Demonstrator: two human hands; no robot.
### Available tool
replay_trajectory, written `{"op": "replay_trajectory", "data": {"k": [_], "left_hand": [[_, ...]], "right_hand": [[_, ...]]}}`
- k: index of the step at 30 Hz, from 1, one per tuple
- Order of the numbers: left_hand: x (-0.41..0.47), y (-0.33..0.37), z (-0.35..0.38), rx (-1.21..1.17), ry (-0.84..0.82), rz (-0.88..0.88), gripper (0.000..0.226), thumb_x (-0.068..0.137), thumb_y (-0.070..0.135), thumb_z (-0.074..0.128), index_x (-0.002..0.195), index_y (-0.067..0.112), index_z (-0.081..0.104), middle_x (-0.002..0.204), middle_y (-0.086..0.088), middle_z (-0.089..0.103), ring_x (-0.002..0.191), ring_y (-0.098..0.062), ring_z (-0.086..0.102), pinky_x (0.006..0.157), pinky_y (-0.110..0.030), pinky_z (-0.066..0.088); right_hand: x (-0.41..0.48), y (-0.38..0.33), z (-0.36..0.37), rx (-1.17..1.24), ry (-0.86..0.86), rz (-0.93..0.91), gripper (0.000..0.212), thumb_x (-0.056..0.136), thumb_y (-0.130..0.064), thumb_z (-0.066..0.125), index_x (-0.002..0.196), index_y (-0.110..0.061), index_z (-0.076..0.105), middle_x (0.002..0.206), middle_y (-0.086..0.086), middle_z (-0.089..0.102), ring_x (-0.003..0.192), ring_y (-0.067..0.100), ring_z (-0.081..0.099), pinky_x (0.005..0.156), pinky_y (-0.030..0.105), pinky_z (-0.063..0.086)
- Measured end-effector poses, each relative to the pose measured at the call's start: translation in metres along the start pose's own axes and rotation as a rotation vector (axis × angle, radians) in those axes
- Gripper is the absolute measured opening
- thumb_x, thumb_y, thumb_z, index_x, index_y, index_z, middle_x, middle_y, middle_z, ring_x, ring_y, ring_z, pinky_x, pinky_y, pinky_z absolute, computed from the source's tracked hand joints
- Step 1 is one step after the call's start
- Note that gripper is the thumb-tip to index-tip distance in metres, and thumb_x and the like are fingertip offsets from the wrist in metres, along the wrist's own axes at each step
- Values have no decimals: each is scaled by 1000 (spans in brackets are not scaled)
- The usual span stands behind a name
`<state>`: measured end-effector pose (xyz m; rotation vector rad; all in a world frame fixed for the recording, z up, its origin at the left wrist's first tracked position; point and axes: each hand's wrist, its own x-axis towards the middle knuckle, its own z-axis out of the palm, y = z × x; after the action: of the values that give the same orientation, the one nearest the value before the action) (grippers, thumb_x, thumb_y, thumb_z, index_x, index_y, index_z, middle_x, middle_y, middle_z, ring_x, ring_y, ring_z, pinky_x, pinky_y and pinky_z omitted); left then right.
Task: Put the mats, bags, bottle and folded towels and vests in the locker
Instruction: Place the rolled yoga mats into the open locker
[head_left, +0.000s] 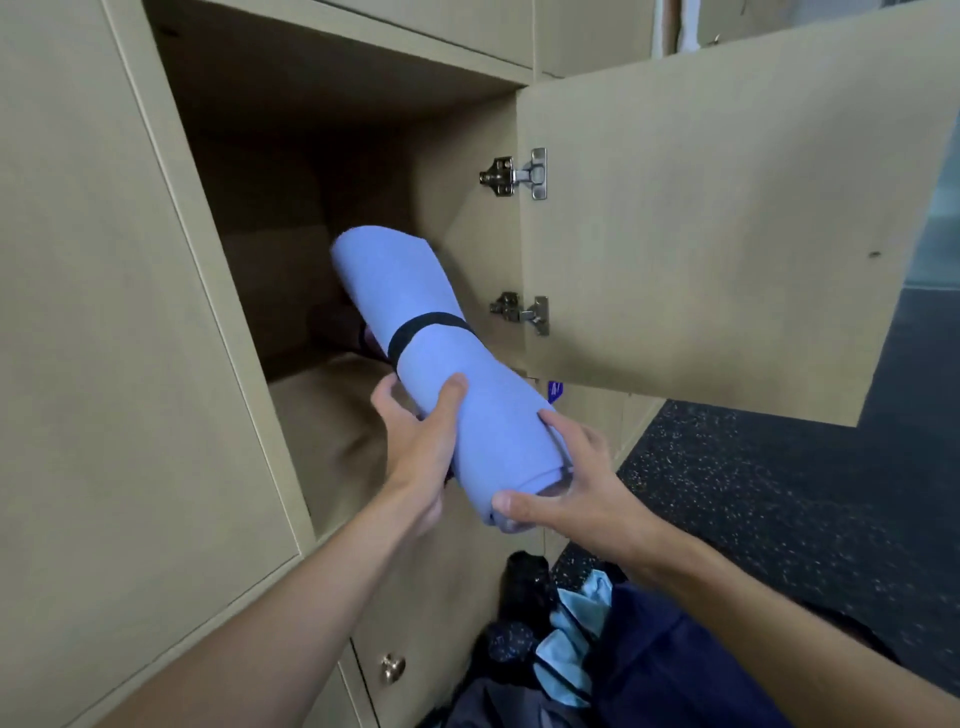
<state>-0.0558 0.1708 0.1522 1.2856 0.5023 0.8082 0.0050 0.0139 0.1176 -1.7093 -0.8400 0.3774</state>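
Both hands curl fingers around rolled mat.

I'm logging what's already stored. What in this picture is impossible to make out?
Head view:
- Locker back: in shadow; a dark item there is mostly hidden by the rolled mat.
- Left hand fingers: under the mat.
- Fabric pile on the floor: cut off by the bottom edge, partly behind the right arm.
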Motion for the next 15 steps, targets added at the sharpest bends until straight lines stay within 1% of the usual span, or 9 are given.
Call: {"op": "replay_trajectory", "data": {"k": [2, 4, 5, 6, 8, 10, 12, 14, 15], "left_hand": [[20, -4, -9, 43, 25, -26, 61, 91, 42, 67, 135, 40, 24, 114, 6, 63, 97, -15, 69, 85, -40, 59], [40, -7, -18, 137, 44, -61, 61, 88, 49, 67, 132, 36, 27, 115, 4, 65, 96, -20, 70, 86, -48, 60], [50, -9, -23, 191, 57, -76, 60, 88, 50, 67, 131, 30, 30, 115, 3, 65, 94, -21, 70, 83, -48, 60], [58, -10, -27, 253, 70, -82, 60, 88, 50, 67, 130, 23, 33, 115, 1, 66, 91, -21, 69, 79, -44, 60], [72, -16, -35, 434, 103, -71, 56, 91, 52, 61, 127, 15, 40, 115, 0, 63, 91, -21, 62, 74, -33, 50], [83, -24, -43, 596, 156, -63, 55, 93, 58, 53, 124, 14, 44, 116, 1, 61, 101, -24, 58, 81, -33, 43], [89, -32, -48, 735, 213, -44, 60, 88, 70, 45, 122, 20, 46, 118, 1, 64, 109, -29, 57, 94, -39, 44], [95, -40, -52, 802, 234, -10, 79, 76, 82, 36, 132, 26, 43, 123, 2, 64, 115, -28, 57, 105, -45, 40], [97, -42, -53, 824, 227, 1, 87, 72, 84, 33, 138, 28, 40, 129, 3, 62, 120, -27, 55, 109, -47, 36]], "right_hand": [[26, 4, 8, 2, -8, 6, 96, 68, -36, 88, 143, -41, 29, 141, -23, 14, 125, 1, 33, 89, 14, 34], [51, 7, 14, -32, -3, -12, 97, 56, -46, 86, 136, -44, 32, 138, -23, 14, 124, 2, 34, 90, 15, 36], [62, 9, 15, -78, 4, -24, 100, 49, -53, 82, 136, -43, 33, 138, -22, 14, 125, 3, 34, 93, 17, 37], [74, 11, 16, -131, 12, -40, 105, 42, -59, 77, 137, -41, 35, 139, -21, 13, 127, 5, 32, 97, 20, 37], [96, 14, 16, -208, 12, -75, 109, 37, -65, 70, 138, -39, 39, 142, -18, 13, 134, 8, 27, 107, 25, 35], [116, 13, 13, -241, -21, -112, 105, 37, -64, 70, 136, -41, 42, 145, -18, 11, 139, 7, 20, 112, 27, 31], [134, 9, 11, -302, -87, -154, 98, 46, -59, 77, 137, -43, 43, 150, -18, 9, 142, 6, 15, 110, 25, 27], [153, 8, 11, -383, -136, -190, 92, 60, -47, 86, 140, -41, 42, 154, -16, 9, 143, 8, 13, 111, 27, 27], [163, 8, 12, -402, -141, -198, 89, 64, -43, 86, 141, -41, 42, 155, -15, 10, 144, 10, 15, 112, 29, 28]]}}
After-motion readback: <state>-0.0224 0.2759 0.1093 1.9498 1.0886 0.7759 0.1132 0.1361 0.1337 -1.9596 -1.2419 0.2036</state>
